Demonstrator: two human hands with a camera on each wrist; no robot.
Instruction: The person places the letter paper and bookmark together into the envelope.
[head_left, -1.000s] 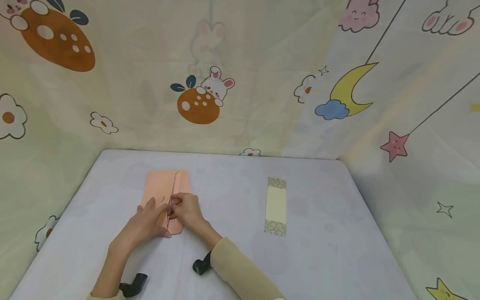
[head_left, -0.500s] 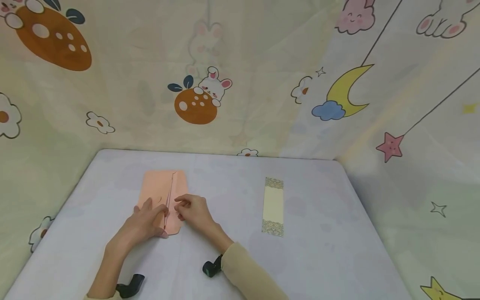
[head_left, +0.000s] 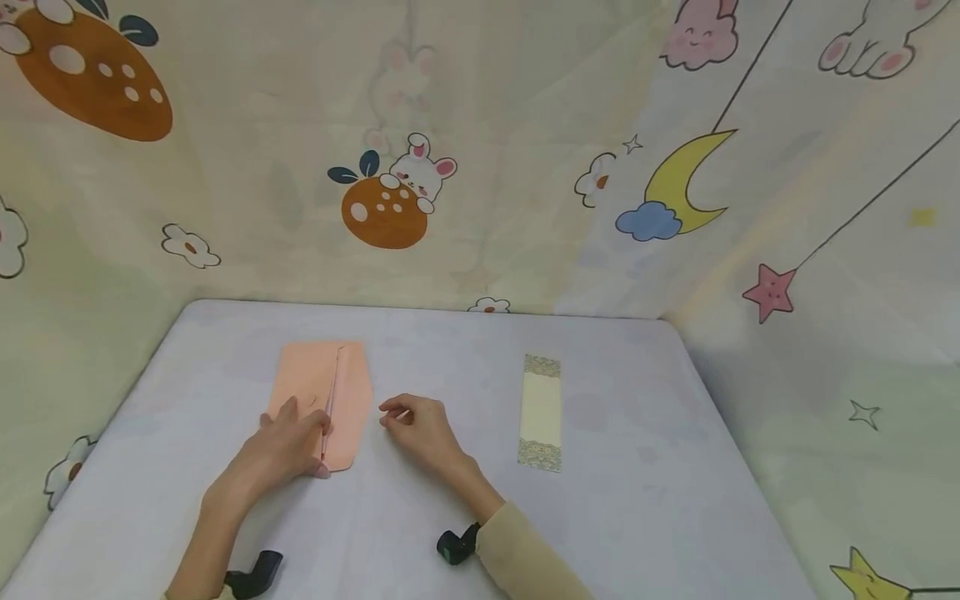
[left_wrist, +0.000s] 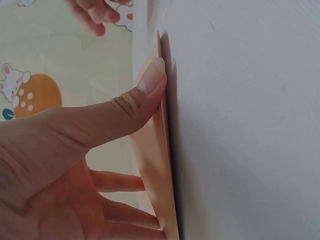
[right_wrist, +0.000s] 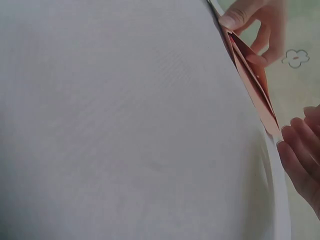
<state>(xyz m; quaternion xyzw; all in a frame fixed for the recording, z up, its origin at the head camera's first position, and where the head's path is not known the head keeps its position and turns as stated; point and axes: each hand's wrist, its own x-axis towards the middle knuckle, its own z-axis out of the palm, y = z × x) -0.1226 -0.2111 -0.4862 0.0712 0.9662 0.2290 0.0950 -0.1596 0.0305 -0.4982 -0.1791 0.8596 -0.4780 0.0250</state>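
1. Right hand (head_left: 420, 429) has been pulled off the peach paper envelope (head_left: 307, 367) since a second ago, when its fingertips were at the fold; now it's held just to the right, well short of the cream strip.
2. Looks let go, tbh: its fingers are loosely bent and clear of the paper.
3. That envelope is laid flat on the left part of the white table (head_left: 637, 475), pressed by the left hand (head_left: 277, 446), fingers spread on top, thumb against the near edge.
4. A long slit is shown down its front, and layers are seen slightly parted from the right wrist. Whatever's inside can't be made out.
5. Cream strip (head_left: 540, 408) with patterned ends is laid over on the right.
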